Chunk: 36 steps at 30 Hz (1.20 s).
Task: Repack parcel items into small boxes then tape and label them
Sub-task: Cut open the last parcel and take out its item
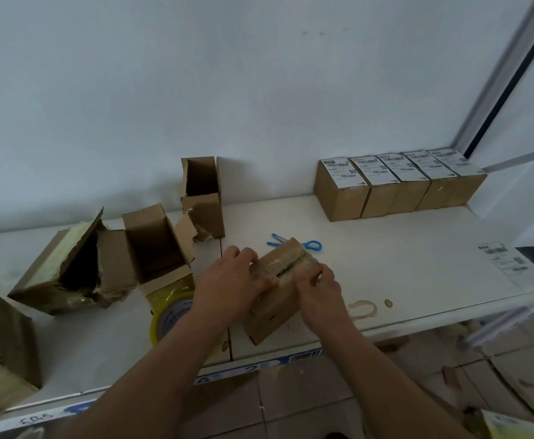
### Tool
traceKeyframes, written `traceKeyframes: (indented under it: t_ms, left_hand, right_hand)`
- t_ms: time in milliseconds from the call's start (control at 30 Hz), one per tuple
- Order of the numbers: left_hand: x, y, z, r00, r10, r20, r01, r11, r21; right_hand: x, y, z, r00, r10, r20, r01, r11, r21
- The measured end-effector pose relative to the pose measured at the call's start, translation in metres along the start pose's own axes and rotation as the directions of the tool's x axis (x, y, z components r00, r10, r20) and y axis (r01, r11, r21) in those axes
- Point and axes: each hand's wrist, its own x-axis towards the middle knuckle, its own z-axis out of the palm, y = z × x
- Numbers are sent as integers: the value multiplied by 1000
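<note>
A small brown cardboard box sits on the white table near its front edge, with clear tape along the top seam. My left hand holds its left side, thumb lying on the top flap. My right hand has its fingers curled over the right end of the top. A yellow roll of tape lies just left of the box, partly hidden behind my left forearm. Blue scissors lie behind the box. A loose shipping label lies at the table's right end.
A row of several taped, labelled boxes stands at the back right against the wall. Opened, torn parcel boxes and two empty small boxes crowd the left half. Cardboard scraps litter the tiled floor below the table edge.
</note>
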Motion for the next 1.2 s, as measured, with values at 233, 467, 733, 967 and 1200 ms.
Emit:
traceKeyframes:
  t_ms: [233,467,733,967,1200]
  left_hand:
    - [-9,7,-6,995,79,-62,-64,975,213]
    - [-6,9,-16,992,124,-40,-106,945,309]
    - [5,-11,-17,989,-141,42,147,963,-227]
    - [-7,-10,-2,991,-61,-117,20,947,-320]
    - [-14,-10,12,962,229,150,-255,950,181]
  right_hand:
    - [7,3,5,998,-40,39,38,999,39]
    - [6,-5,3,994,-108,1,105,968,228]
    - [9,-6,3,996,-74,-46,82,978,192]
    - [3,-22,9,994,-94,-53,79,968,-239]
    - [5,-28,-2,999,-26,28,32,974,-225]
